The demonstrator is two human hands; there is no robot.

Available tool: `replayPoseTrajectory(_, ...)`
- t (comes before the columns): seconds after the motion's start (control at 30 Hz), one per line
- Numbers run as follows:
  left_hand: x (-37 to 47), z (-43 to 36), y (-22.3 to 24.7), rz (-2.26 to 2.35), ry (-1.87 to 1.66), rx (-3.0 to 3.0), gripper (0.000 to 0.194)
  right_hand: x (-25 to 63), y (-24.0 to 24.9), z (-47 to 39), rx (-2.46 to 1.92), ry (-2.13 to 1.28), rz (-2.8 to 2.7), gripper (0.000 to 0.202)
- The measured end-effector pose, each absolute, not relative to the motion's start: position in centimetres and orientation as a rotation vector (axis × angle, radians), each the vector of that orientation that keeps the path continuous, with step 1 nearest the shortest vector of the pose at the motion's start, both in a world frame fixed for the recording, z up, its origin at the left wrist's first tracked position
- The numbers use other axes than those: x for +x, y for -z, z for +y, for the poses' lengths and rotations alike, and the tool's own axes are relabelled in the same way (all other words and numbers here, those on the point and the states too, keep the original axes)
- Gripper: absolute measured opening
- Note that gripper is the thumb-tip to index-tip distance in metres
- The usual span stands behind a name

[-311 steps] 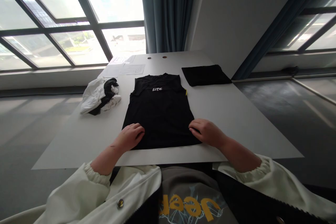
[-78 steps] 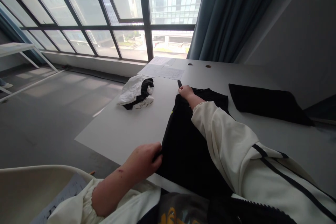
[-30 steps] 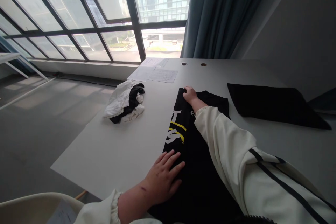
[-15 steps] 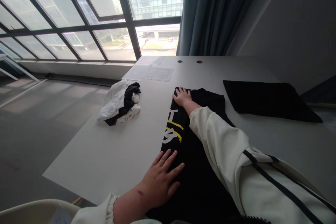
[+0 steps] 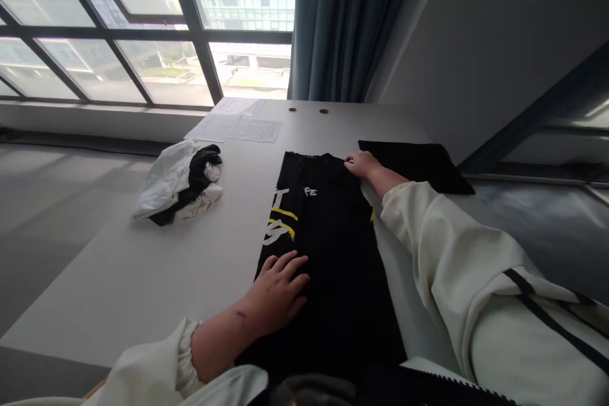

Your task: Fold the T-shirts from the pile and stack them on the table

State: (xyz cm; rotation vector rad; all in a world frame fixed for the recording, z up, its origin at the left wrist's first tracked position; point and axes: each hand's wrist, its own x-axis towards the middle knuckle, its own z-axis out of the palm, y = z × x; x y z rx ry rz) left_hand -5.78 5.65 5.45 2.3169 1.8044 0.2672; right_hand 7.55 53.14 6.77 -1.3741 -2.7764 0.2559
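A black T-shirt (image 5: 337, 254) with white lettering and yellow stripes lies lengthwise in front of me, its left side folded inward. My left hand (image 5: 276, 292) rests flat on its lower left part, fingers spread. At the shirt's upper right shoulder, my right hand (image 5: 361, 165) has its fingers bent and drawn together on the fabric edge; the fingertips are partly hidden. Just beyond that hand lies a folded black cloth (image 5: 419, 165).
The white table (image 5: 190, 273) carries a crumpled white and black garment (image 5: 164, 177) on the left and printed papers (image 5: 254, 129) at the back. Two cable holes sit near the far edge. Behind are a window and a blue curtain (image 5: 333, 25).
My right hand has moved from the shirt's upper left corner across to its right shoulder, uncovering small white lettering. My left hand stays on the shirt. The view has swung right.
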Motion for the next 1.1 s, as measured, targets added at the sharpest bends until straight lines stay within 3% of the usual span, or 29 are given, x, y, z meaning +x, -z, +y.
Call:
replayPoseTrajectory(0.2, 1.5, 10.9, -8.6, 1.201, -0.159, 2.675, 0.032, 14.7, -5.6, 52.2, -1.397, -0.578, -2.738, 0.053)
replayPoseTrajectory(0.37, 8.8, 14.0, -7.7, 0.869, -0.028, 2.824, 0.039, 13.3, -3.9, 51.7, -1.352, -0.633, -2.706, 0.051)
replayPoseTrajectory(0.57, 11.1, 14.8, -6.8, 0.689, 0.033, 2.790, 0.026, 11.8, -3.7, 51.7, -1.314, -0.648, -2.689, 0.041)
replayPoseTrajectory(0.87, 8.0, 14.0, -9.8, 0.759, 0.076, 2.824, 0.006, 11.9, -5.7, 51.0, -1.300, -0.761, -2.540, 0.048)
replayPoseTrajectory(1.1, 5.2, 10.8, -11.1, 0.986, -0.046, 2.725, 0.015, 10.9, -6.0, 49.6, -1.249, -0.810, -2.392, 0.053)
